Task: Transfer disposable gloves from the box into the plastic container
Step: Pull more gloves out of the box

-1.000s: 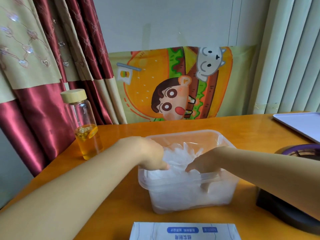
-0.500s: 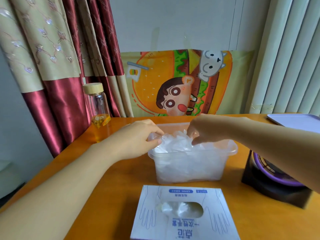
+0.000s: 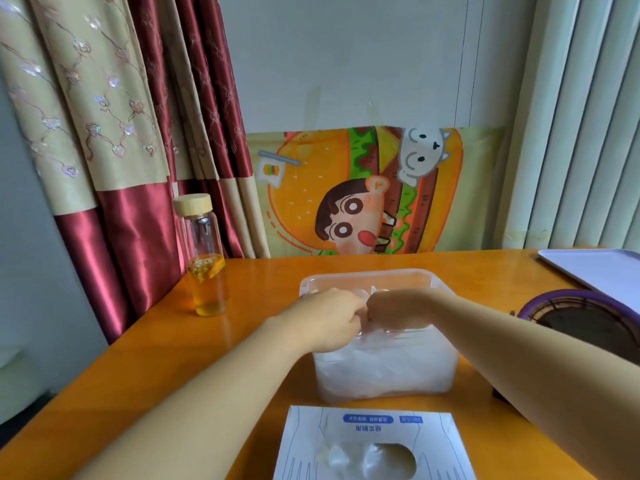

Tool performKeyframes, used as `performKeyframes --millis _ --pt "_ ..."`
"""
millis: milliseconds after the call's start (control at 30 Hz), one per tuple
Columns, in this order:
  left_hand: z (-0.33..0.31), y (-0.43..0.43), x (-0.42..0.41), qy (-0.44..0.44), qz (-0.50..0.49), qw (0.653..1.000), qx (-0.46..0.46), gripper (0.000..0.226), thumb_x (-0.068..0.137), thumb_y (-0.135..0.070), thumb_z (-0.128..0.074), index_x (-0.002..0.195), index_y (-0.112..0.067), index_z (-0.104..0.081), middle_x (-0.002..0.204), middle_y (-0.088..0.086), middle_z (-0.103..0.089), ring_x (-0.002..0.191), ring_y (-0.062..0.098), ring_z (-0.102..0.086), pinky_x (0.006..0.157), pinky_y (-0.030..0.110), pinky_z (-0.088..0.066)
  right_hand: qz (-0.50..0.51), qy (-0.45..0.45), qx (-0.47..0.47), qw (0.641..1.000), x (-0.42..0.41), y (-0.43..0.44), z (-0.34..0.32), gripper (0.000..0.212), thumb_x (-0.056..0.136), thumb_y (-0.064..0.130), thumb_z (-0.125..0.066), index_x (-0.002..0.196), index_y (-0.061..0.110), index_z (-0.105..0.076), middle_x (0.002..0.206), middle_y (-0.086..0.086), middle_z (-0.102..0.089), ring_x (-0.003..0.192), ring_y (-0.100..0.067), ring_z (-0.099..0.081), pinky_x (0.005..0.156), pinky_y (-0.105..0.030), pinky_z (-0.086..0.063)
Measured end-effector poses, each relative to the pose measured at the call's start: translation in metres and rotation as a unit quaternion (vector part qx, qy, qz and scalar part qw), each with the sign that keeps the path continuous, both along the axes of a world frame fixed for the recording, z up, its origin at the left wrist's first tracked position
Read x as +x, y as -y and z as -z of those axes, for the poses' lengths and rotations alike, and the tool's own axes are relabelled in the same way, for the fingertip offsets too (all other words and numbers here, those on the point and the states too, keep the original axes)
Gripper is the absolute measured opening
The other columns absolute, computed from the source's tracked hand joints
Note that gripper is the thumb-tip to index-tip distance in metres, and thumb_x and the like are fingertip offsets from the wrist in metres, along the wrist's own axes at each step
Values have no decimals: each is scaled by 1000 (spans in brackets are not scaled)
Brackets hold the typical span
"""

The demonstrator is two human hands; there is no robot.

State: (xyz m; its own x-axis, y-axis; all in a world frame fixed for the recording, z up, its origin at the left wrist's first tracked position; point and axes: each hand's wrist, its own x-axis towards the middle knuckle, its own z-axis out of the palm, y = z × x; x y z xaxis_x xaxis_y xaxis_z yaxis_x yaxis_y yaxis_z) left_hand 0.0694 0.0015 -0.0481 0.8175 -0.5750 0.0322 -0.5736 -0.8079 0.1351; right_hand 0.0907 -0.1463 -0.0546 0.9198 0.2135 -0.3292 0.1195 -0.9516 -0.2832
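Evidently we are well along: on the tabletop (image 3: 259, 282) the plastic container (image 3: 415, 274) sits nearly full of gloves (image 3: 381, 368), the box (image 3: 346, 431) nearer us shows more left, and our left hand (image 3: 332, 320) and right hand (image 3: 398, 310) grip the pile's top.

The clear plastic container (image 3: 374, 274) stands upright, open-topped, packed with crumpled translucent white gloves (image 3: 384, 370) (nearly up to its rim). Just in front lies the white cardboard box (image 3: 311, 441), flat, more film showing through its oval opening.
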Motion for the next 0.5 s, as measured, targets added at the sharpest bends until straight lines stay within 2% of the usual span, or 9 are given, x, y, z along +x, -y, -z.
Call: performKeyframes --millis 67,133,200,300,400,500 --pt "4 4 10 -77 -37 995 44 38 99 -25 -30 122 -22 -59 126 7 -55 103 26 -53 80 32 -43 29 -25 47 998 7 4 1 34 96 25 -50 124 6 -58 89 3 -56 67 -6 -50 66 -19 -46" --pt "7 10 18 -119 -61 987 88 44 101 -29 -24 132 -18 -54 138 11 -49 110 27 -51 87 34 -42 49 -50 85 994 11 10 2 33 98 21 -49 128 10 -56 108 -2 -60 81 -9 -56 78 -21 -48" --pt "8 13 23 -134 -87 980 121 46 102 -32 -23 131 -12 -54 138 14 -49 116 30 -50 92 35 -41 56 -61 116 990 14 18 0 33 98 14 -49 130 11 -56 120 -4 -62 87 -11 -59 80 -22 -51" --pt "7 17 26 -169 -136 965 145 56 100 -44 -20 133 -9 -49 146 17 -39 128 34 -43 100 39 -38 69 -50 145 986 15 36 -5 31 96 6 -51 126 7 -59 112 -5 -68 86 -17 -68 81 -27 -57" --pt "6 16 27 -163 -151 961 163 65 98 -51 -16 140 -10 -42 154 15 -28 137 35 -33 108 41 -33 59 -19 138 989 6 45 -16 27 97 8 -49 122 8 -60 106 -3 -69 89 -20 -70 78 -27 -58" --pt "8 16 29 -131 -149 961 192 61 100 -41 -12 134 -4 -46 149 20 -34 141 42 -19 116 53 -11 40 -31 158 986 -13 38 -26 31 100 25 -44 118 9 -63 112 -4 -69 98 -22 -67 85 -30 -55"
